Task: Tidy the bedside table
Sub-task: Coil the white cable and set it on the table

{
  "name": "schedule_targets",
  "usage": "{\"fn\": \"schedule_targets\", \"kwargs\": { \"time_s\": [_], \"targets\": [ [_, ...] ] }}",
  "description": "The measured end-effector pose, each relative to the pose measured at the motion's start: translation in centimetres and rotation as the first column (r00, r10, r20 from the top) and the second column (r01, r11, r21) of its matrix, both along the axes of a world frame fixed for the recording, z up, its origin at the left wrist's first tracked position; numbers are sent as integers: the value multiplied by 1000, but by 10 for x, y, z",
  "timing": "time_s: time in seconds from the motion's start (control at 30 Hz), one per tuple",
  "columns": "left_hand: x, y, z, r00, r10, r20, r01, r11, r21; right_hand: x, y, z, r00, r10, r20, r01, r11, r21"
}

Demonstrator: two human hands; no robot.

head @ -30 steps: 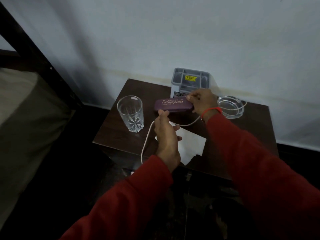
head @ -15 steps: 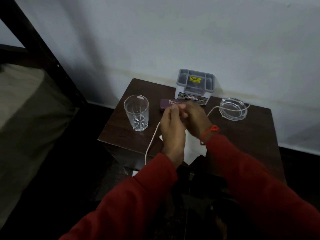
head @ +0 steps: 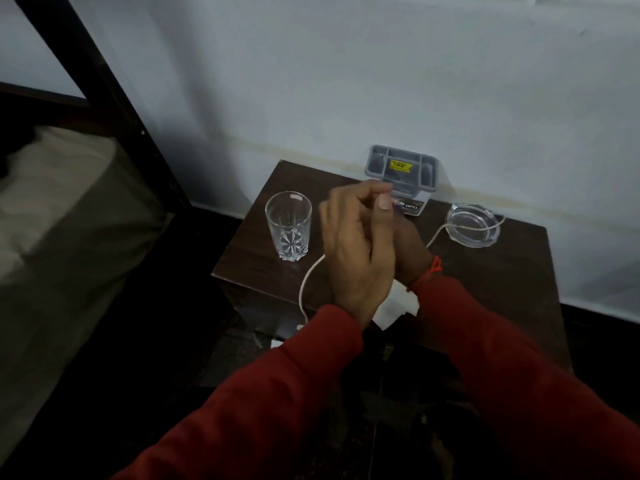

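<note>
Hands (head: 367, 251) together above bedside table (head: 502, 282), perhaps pinching white cable (head: 310, 282); grip unclear.

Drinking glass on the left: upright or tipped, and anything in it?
Upright. The drinking glass stands on its base, rim up, and looks empty.

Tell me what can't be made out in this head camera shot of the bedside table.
- Head view: the right hand sits behind the left hand, so its grip is hidden.
- The thin white cable vanishes behind both hands.
- The white paper is mostly covered by the wrists.
- Small print on the grey plastic organiser is too small to read.
</note>
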State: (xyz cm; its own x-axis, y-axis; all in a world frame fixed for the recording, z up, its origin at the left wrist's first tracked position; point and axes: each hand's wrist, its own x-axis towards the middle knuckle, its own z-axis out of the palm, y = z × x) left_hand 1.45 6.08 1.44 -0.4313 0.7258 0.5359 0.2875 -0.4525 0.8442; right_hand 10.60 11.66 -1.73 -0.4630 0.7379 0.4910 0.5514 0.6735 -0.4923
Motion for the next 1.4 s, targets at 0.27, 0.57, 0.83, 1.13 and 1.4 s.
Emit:
{"fn": "schedule_targets", "kwargs": {
  "time_s": [0.27, 0.57, 0.83, 1.13, 1.4],
  "targets": [
    [-18, -13, -7, 900, -229, -371, 54, 903, -427, 77, -10, 102, 973, -194, -125, 215, 958, 191],
    [-20, -58, 19, 878, -416, -237, 303, 865, -400, 185, -26, 245, 847, -452, -281, 532, 740, 412],
    [-2, -119, 145, 476, -776, 414, 879, 412, -239, 194, -67, 258, 888, -450, -92, 450, 814, 367],
    [-16, -119, 274, 314, -770, 555, 864, 474, 169, 156, -149, 261, 969, -155, 192, 130, 982, 139],
    [-34, -85, 276, 540, -618, 572, 730, 682, 47, 131, -203, 300, 993, 45, 107, -47, 999, 12]
  ]
}}
